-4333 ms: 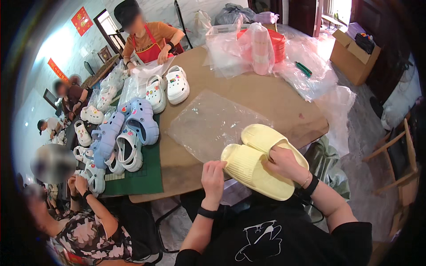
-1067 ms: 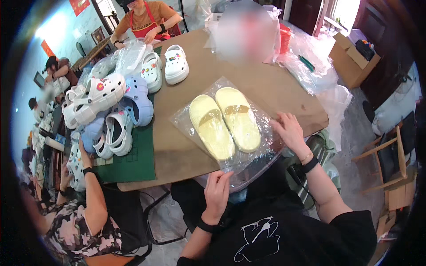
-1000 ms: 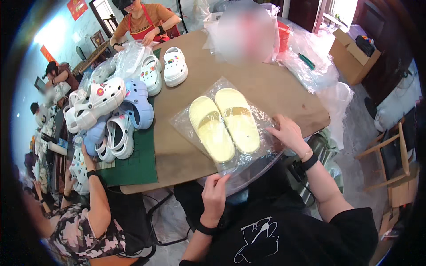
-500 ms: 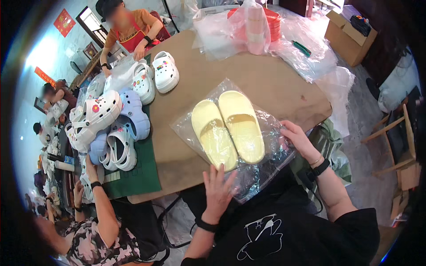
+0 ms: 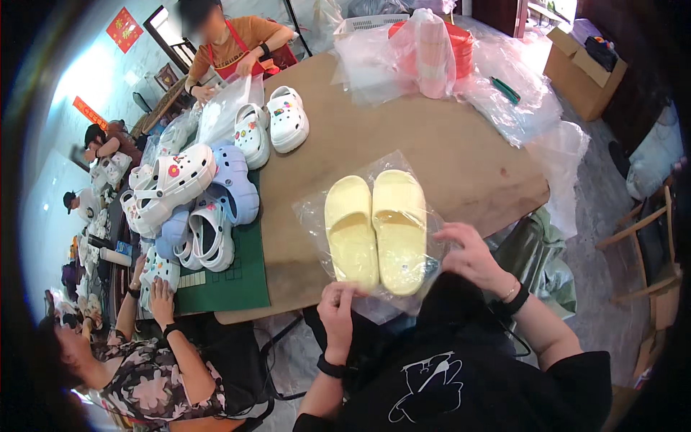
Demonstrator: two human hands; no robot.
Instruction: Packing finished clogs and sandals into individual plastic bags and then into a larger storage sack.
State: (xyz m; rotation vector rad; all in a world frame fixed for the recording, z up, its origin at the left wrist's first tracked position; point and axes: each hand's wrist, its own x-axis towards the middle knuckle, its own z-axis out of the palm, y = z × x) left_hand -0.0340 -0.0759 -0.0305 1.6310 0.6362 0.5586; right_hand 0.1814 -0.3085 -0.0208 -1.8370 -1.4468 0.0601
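A pair of pale yellow slide slippers (image 5: 400, 245) lies side by side in a clear plastic bag (image 5: 314, 210) at the table's near edge. Their straps point away from me and their heels toward me. My left hand (image 5: 337, 317) is closed, with the fingers pinching the bag beside the left slipper's heel. At the bag's right side, my right hand (image 5: 473, 259) has its fingers bent and closed on the plastic edge. The bag's near end hangs over the table edge toward my lap.
White and blue clogs (image 5: 180, 180) are heaped on a green mat (image 5: 248, 284) at left. Two co-workers (image 5: 234, 43) (image 5: 155, 367) handle bags and clogs there. Loose clear bags (image 5: 504, 108), a red basket (image 5: 461, 54) and a green cutter (image 5: 505, 90) lie at the far right.
The slippers in their bag have turned upright and come nearer to me. My left hand went from spread fingers to a pinch on the bag. The far co-worker has lifted a clear bag.
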